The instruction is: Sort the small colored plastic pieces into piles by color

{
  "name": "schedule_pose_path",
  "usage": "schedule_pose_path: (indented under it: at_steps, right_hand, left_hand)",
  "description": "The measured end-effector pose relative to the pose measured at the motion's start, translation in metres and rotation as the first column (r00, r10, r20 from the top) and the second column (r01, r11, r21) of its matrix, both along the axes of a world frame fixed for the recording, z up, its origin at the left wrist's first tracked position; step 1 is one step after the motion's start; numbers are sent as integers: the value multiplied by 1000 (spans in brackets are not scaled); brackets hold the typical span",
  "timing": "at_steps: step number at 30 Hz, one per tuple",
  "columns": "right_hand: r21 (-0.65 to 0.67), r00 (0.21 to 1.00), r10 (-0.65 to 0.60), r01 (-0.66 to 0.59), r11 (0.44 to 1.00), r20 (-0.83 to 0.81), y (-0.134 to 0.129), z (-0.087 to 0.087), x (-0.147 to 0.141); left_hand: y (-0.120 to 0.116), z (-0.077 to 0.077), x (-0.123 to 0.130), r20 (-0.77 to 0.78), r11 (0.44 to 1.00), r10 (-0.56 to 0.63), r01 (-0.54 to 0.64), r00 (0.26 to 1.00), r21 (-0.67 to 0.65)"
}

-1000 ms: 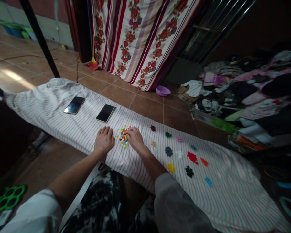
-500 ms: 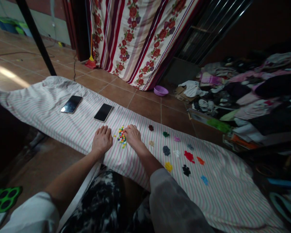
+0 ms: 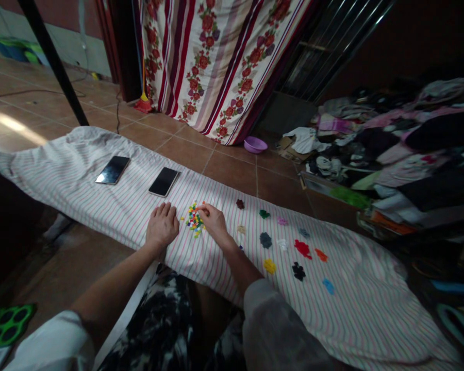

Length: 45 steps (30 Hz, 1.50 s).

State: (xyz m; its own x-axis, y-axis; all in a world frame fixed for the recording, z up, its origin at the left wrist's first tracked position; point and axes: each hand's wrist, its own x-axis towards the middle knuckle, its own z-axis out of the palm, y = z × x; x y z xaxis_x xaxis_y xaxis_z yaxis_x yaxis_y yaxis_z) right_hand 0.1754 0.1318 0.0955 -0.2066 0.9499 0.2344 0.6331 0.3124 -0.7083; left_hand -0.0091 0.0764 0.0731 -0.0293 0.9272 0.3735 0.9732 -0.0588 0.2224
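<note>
- Mixed-colour pieces (image 3: 194, 222) sit in one loose pile on the surface (image 3: 116, 208), which has a striped cloth over it; pile lies between the two grips.
- Right grip (image 3: 213, 221): thumb and forefinger tips drawn close, at the pile's right edge. Can't tell whether they press together or pinch a piece; too small at this range.
- Left grip (image 3: 162, 225): palm down, fingers laid out flat on the cloth, just beside the pile's left edge.
- Single-colour clusters to the right of the right grip: brown (image 3: 240, 204), green (image 3: 264, 214), pink (image 3: 282, 221), tan (image 3: 241, 229), dark grey (image 3: 265, 240), white (image 3: 282, 244), blue-grey (image 3: 303, 233), red (image 3: 302, 249), orange (image 3: 321, 255), yellow (image 3: 269, 266), black (image 3: 298, 271), light blue (image 3: 328, 286). Each stands apart from the mixed pile.
- Near phone (image 3: 164, 182) lies flat just beyond the left grip; far phone (image 3: 113, 170) farther left. Both screens dark; any brand or lettering is too small to read.
</note>
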Motion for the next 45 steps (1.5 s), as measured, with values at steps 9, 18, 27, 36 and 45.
schedule_pose_path:
  at_steps: [9,18,27,36,45]
  right_hand:
    - [-35,982,-67,62,997,-177,-19,-5,19]
    - [74,958,-189,209,975,-216,-45,-2,81]
    - [82,842,-431,479,874,-325,-77,10,183]
    - [-86,572,-763,781,619,-302,-97,-12,284]
    - [-105,443,-895,894,436,54,-101,-8,309]
  left_hand:
    - [-1,1,0,-35,1000,-1,2,999,15]
    - [-3,2,-1,-54,999,-25,27,998,25]
    - [-7,8,0,-108,999,-37,32,993,-44]
    - [-7,8,1,-108,998,-24,18,994,-58]
    - [-7,9,2,-72,999,-27,23,997,-48]
